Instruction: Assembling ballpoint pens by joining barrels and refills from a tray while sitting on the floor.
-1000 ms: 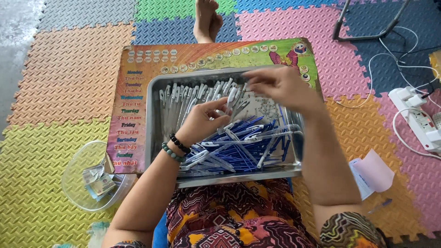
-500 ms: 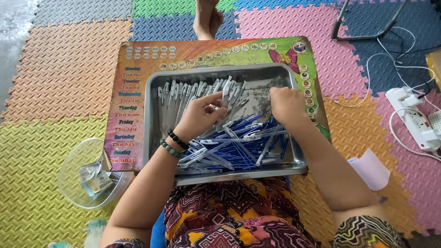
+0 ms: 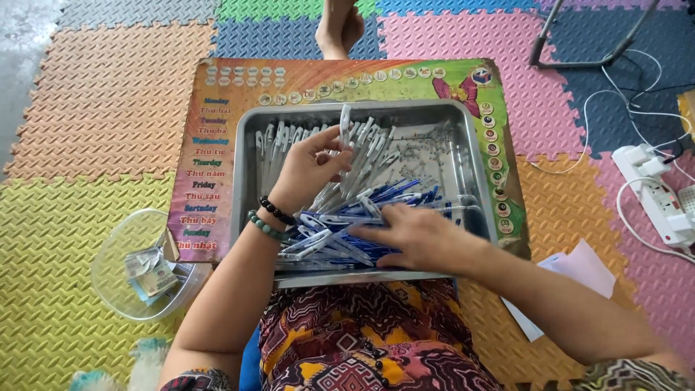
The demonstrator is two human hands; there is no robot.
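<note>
1. The left hand is raised over the middle of a metal tray and pinches one white pen part between thumb and fingers; the part stands nearly upright above the fingertips.
2. The right hand lies flat, palm down and fingers spread, on a heap of blue pens at the near side of the tray. It presses on the heap; whether it grips any single pen cannot be told.
3. A row of white pen pieces fills the far left part of the tray, just beyond the left hand.
4. The tray sits on a colourful printed board, which rests on foam floor mats.
5. Two bead bracelets circle the left wrist.
6. A clear plastic bowl with folded paper stands on the mats, left of the tray and well apart from both hands.
7. A white power strip lies far right.
</note>
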